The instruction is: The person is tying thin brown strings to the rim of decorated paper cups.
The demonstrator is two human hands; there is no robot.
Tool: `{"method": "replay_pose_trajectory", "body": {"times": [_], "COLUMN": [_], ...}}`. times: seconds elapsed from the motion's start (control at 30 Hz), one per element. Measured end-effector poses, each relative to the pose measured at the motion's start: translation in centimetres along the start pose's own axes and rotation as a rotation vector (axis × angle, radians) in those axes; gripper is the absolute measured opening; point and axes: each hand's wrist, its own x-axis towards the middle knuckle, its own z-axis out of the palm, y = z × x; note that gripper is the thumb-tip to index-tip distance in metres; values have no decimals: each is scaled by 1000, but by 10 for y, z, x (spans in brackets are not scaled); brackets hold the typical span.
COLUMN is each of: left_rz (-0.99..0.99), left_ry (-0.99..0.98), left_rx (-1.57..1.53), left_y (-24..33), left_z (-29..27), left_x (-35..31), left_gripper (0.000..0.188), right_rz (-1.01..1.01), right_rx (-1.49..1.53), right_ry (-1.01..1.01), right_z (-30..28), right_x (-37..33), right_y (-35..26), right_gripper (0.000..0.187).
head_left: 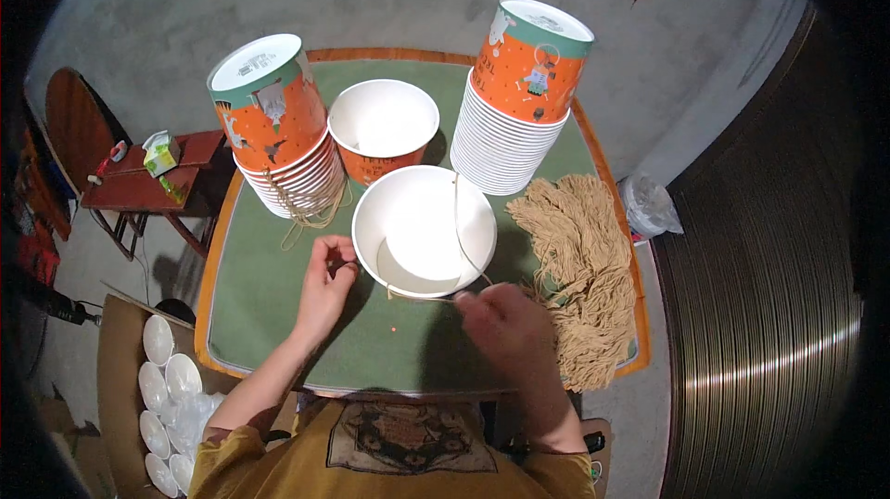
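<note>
A white-lined paper bucket [426, 221] stands on the table in front of me, its mouth facing up. Thin tan cord [458, 230] runs from its far rim down across the inside to the near right. More of the cord passes along the near rim, with a knot or short end hanging there. My right hand [505, 323] is closed on this cord by the near right rim; its fingers are slightly blurred. At the left rim my left hand [324, 284] has loosely bent fingers, thumb apart from the index, fingertips close to or touching the bucket's outer wall.
Upside-down orange bucket stacks stand at the back left [278, 119] and back right [519, 91]. Between them sits another upright bucket [385, 119]. A tan cord bundle [584, 276] covers the table's right side. A carton [120, 388] of white cups is at lower left.
</note>
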Motion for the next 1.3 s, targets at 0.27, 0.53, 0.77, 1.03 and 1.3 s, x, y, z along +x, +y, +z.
{"method": "replay_pose_trajectory", "body": {"times": [0.27, 0.53, 0.77, 1.03, 1.3], "left_rz": [161, 198, 692, 1168, 979], "left_ry": [-470, -259, -165, -26, 102], "left_rx": [343, 117, 516, 755, 439], "left_y": [-5, 77, 178, 216, 236], "left_z": [-3, -27, -73, -115, -118], "left_x": [29, 12, 57, 124, 163], "left_gripper": [60, 68, 105, 94, 88], "right_rz": [404, 621, 446, 603, 324], "right_rx": [341, 909, 1579, 1895, 1612], "right_ry": [183, 161, 124, -258, -220], "right_z": [35, 3, 4, -7, -13], "right_x": [7, 71, 195, 268, 302], "right_y": [60, 18, -9, -29, -49], "right_gripper": [23, 19, 20, 18, 21]}}
